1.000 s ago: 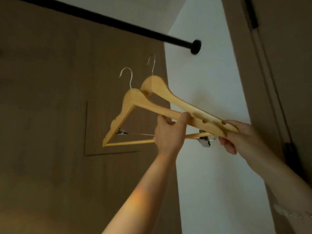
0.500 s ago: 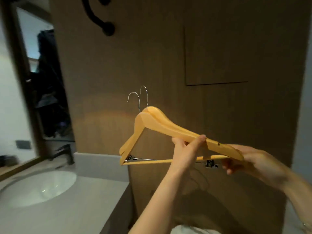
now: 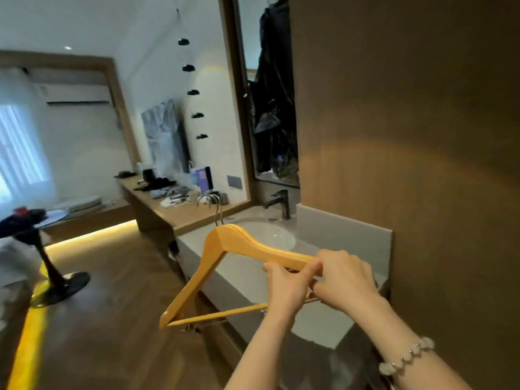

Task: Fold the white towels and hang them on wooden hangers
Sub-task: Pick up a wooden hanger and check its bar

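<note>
Wooden hangers (image 3: 239, 244), stacked flush, were gripped at their right shoulder. The left hand (image 3: 284, 289) curled its fingers over the sloping arm, and the right hand (image 3: 347, 280), touching it, closed round the end. The smooth yellow frames and metal hooks (image 3: 218, 211) extended leftward of the fingers. Beyond the fingers lay a round white sink (image 3: 277, 236) in a grey counter (image 3: 247, 280), with a black faucet (image 3: 281, 204). A brown wood panel (image 3: 422, 164) stood to the right.

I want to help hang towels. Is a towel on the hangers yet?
No, bare. The hangers, gripped by the left hand and right hand, show only wood; nothing drapes over the bottom bar.
</note>
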A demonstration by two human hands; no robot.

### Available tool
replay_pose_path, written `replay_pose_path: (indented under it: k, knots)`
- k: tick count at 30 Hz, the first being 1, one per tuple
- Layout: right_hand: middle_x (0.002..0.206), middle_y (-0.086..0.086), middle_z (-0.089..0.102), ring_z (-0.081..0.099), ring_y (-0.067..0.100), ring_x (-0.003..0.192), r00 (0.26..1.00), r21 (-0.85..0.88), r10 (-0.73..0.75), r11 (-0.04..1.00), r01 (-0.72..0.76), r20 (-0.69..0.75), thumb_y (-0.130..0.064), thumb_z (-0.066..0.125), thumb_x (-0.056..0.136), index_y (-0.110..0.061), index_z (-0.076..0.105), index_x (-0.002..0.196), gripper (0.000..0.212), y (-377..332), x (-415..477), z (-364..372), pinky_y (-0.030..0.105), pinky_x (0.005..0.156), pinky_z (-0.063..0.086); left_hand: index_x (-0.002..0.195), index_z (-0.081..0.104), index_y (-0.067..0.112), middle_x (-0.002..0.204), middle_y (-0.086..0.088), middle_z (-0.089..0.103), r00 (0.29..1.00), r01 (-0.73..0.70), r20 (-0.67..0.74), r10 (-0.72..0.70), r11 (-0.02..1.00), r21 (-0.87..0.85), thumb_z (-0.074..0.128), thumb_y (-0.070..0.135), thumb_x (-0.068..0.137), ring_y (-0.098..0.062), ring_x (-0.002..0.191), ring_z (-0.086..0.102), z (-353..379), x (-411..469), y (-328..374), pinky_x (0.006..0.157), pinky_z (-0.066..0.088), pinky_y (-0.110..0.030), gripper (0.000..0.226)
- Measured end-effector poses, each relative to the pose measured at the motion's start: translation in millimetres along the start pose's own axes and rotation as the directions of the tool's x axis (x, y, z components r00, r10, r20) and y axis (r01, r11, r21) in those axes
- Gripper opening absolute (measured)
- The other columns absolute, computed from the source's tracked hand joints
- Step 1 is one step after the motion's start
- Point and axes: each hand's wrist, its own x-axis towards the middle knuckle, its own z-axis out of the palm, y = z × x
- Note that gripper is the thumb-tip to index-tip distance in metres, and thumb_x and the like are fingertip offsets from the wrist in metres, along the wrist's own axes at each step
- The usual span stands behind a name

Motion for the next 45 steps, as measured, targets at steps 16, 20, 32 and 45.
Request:
replay_pose_path:
  k: [16, 20, 32, 45]
  knots:
    - [0.081, -0.009, 0.059, 0.053, 0.013, 0.071, 0.987, 0.378, -0.097, 0.925, 0.041, 0.130, -0.053, 0.051, 0.090, -0.029, 0.064, 0.095, 0.028, -255, 218, 193, 0.021, 0.048, 0.030, 0.097, 0.066, 0.010, 0.088, -0.005, 0.071, 0.909, 0.248, -0.336, -0.247, 0.968, -0.041, 0.055, 0.026, 0.095, -0.018, 0.086, 0.066, -286, 221, -100, 0.085, 0.054, -0.035, 0.020]
    - [0.074, -0.011, 0.056, 0.055, 0.011, 0.070, 0.984, 0.423, -0.076, 0.906, 0.001, 0.160, -0.054, 0.051, 0.090, -0.030, 0.059, 0.085, 0.026, -285, 256, 220, 0.020, 0.049, 0.034, 0.114, 0.060, 0.009, 0.091, -0.004, 0.070, 0.890, 0.246, -0.381, -0.249, 0.967, -0.058, 0.060, 0.027, 0.091, -0.016, 0.085, 0.067, -314, 269, -113, 0.084, 0.056, -0.036, 0.029]
    - [0.072, -0.013, 0.062, 0.062, 0.007, 0.071, 0.989, 0.500, -0.089, 0.866, 0.017, 0.121, -0.050, 0.058, 0.087, -0.035, 0.061, 0.084, 0.017, -366, 463, 268, 0.027, 0.066, 0.054, 0.099, 0.066, 0.010, 0.084, 0.000, 0.069, 0.939, 0.190, -0.327, -0.102, 0.949, 0.251, 0.060, 0.032, 0.090, -0.015, 0.085, 0.066, -406, 482, -129, 0.087, 0.054, -0.039, 0.024]
    - [0.075, -0.005, 0.069, 0.061, 0.009, 0.063, 0.965, 0.497, -0.034, 0.862, -0.104, 0.261, -0.038, 0.067, 0.084, -0.031, 0.068, 0.085, 0.008, -388, 691, 279, 0.025, 0.068, 0.052, 0.139, 0.036, 0.014, 0.129, -0.004, 0.048, 0.940, 0.146, -0.202, 0.274, 0.210, 0.967, 0.066, 0.041, 0.083, -0.020, 0.119, 0.048, -565, 716, -160, 0.101, 0.039, -0.038, 0.069]
